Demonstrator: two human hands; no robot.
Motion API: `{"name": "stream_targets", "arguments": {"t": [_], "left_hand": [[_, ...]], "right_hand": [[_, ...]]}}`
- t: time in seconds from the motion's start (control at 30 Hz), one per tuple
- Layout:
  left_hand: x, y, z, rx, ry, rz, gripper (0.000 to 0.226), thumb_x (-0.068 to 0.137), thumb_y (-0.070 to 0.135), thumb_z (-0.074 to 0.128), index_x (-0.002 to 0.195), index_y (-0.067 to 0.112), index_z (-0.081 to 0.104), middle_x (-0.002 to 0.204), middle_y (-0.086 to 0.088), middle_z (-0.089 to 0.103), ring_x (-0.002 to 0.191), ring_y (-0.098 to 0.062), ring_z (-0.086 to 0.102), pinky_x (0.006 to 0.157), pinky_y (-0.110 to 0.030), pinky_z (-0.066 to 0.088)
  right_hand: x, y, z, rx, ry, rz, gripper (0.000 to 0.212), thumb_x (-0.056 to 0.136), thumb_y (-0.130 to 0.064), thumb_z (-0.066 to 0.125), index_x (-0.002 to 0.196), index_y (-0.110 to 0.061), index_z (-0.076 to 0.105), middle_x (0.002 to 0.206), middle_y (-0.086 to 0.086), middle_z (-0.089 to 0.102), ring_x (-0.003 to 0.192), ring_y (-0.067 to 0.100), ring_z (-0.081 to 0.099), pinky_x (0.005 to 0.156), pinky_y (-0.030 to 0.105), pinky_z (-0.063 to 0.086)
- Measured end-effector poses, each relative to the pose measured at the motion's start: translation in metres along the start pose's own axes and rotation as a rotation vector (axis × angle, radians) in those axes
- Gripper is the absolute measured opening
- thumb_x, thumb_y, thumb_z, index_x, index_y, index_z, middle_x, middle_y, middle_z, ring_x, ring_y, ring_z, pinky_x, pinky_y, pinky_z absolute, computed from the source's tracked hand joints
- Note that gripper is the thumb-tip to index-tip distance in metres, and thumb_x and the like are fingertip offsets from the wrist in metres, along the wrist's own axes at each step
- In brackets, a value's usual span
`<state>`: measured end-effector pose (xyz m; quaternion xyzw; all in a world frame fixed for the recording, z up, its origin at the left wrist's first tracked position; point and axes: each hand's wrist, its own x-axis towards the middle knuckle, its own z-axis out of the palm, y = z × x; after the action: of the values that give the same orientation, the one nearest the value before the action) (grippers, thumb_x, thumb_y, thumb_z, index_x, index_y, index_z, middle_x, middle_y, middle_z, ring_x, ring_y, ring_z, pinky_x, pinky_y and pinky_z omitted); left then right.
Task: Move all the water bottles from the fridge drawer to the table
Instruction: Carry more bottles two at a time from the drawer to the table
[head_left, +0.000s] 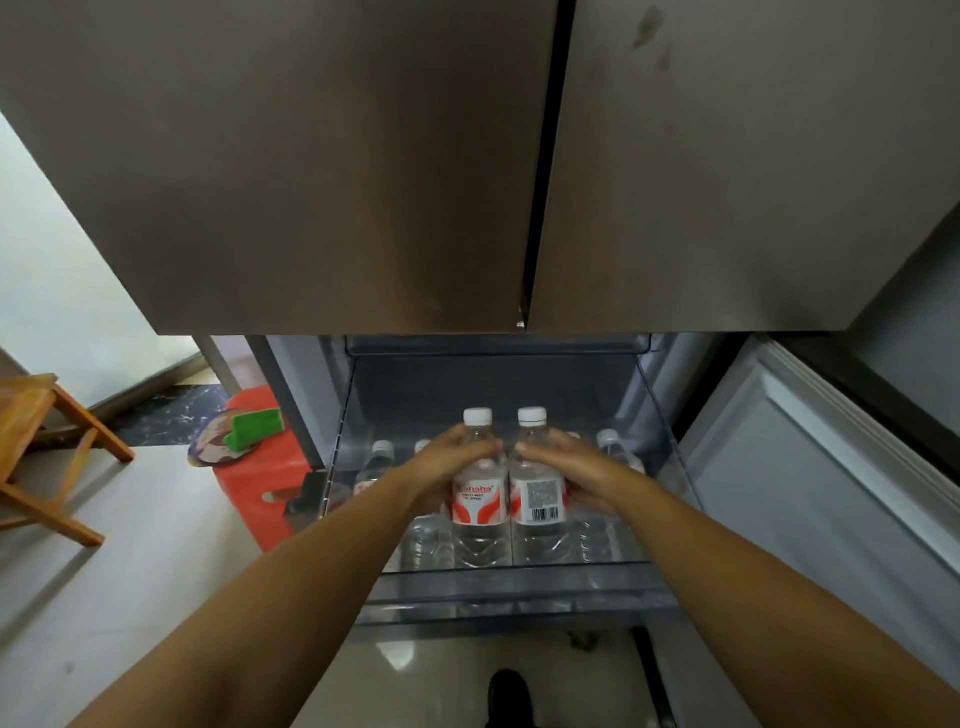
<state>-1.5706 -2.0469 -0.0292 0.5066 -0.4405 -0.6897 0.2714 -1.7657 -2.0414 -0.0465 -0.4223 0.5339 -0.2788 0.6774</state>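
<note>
Head view: two closed brown fridge doors (363, 156) fill the upper part, a dark seam between them. Below them the fridge drawer (509, 597) stands pulled out, its clear front wall toward the person.

The left hand (441, 467) has its fingers (480, 447) curled round the shoulder of the left water bottle (479, 499), which shows a red and white label and a white cap. The right hand (571, 467) wraps its fingers (540, 452) round the right water bottle (537, 499), whose label shows a barcode. The two bottles stand upright and touch each other near the middle of the drawer, close to its front wall, and rise above the rest. More bottles (382, 462) stand toward the drawer's left wall, partly hidden behind the arms, and another bottle (610, 447) stands toward its right wall.

A pale tiled floor (130, 545) lies to the left. On it stands a red stool (260, 499) just beside the drawer's left wall, with a green sponge (257, 426) on top of it. A wooden chair (47, 447) stands at the far left. A dark shoe (511, 696) shows at the bottom edge, and a pale panelled door (805, 493) stands to the drawer's right.
</note>
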Motion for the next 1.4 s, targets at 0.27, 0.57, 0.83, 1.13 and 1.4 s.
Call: {"name": "stream_targets", "arguments": {"t": [0.27, 0.57, 0.83, 1.13, 1.4], "left_hand": [[-0.01, -0.034, -0.009, 0.113, -0.329, -0.1, 0.041, 0.087, 0.01, 0.065, 0.125, 0.017, 0.055, 0.12, -0.002, 0.066, 0.112, -0.017, 0.063, 0.095, -0.026, 0.051], [0.004, -0.033, -0.013, 0.095, -0.299, -0.161, 0.031, 0.089, 0.013, 0.063, 0.119, 0.016, 0.058, 0.104, 0.0, 0.07, 0.091, -0.009, 0.07, 0.073, -0.02, 0.055], [0.014, 0.002, 0.007, -0.193, -0.126, -0.179, 0.046, 0.079, 0.042, 0.065, 0.115, 0.012, 0.063, 0.107, -0.014, 0.07, 0.099, -0.03, 0.067, 0.092, -0.043, 0.051], [-0.005, 0.031, 0.038, -0.469, -0.303, -0.241, 0.061, 0.076, 0.048, 0.068, 0.118, 0.005, 0.061, 0.105, -0.018, 0.068, 0.093, -0.03, 0.068, 0.088, -0.043, 0.052], [-0.039, 0.043, 0.063, -0.216, -0.419, -0.159, 0.047, 0.084, 0.034, 0.066, 0.124, 0.013, 0.055, 0.101, -0.015, 0.069, 0.09, -0.029, 0.067, 0.082, -0.043, 0.056]], "right_hand": [[-0.009, 0.033, -0.022, -0.065, -0.22, 0.175, 0.073, 0.069, -0.016, 0.082, 0.134, -0.016, 0.05, 0.124, 0.005, 0.067, 0.118, 0.021, 0.062, 0.11, 0.044, 0.041], [0.005, 0.015, -0.03, -0.198, -0.225, 0.27, 0.046, 0.087, -0.01, 0.068, 0.131, -0.009, 0.054, 0.106, 0.002, 0.071, 0.086, 0.006, 0.072, 0.067, 0.018, 0.057], [0.0, -0.018, -0.043, 0.101, -0.079, 0.164, 0.057, 0.071, -0.034, 0.078, 0.121, -0.011, 0.061, 0.108, 0.013, 0.072, 0.095, 0.028, 0.07, 0.085, 0.041, 0.057], [-0.05, -0.03, -0.031, 0.428, 0.105, 0.107, 0.07, 0.074, -0.054, 0.071, 0.121, -0.003, 0.062, 0.111, 0.019, 0.069, 0.1, 0.031, 0.068, 0.091, 0.044, 0.053], [-0.115, -0.015, -0.018, 0.449, 0.385, -0.137, 0.069, 0.077, -0.033, 0.077, 0.137, -0.019, 0.045, 0.114, 0.019, 0.066, 0.095, 0.036, 0.067, 0.091, 0.052, 0.052]]}}
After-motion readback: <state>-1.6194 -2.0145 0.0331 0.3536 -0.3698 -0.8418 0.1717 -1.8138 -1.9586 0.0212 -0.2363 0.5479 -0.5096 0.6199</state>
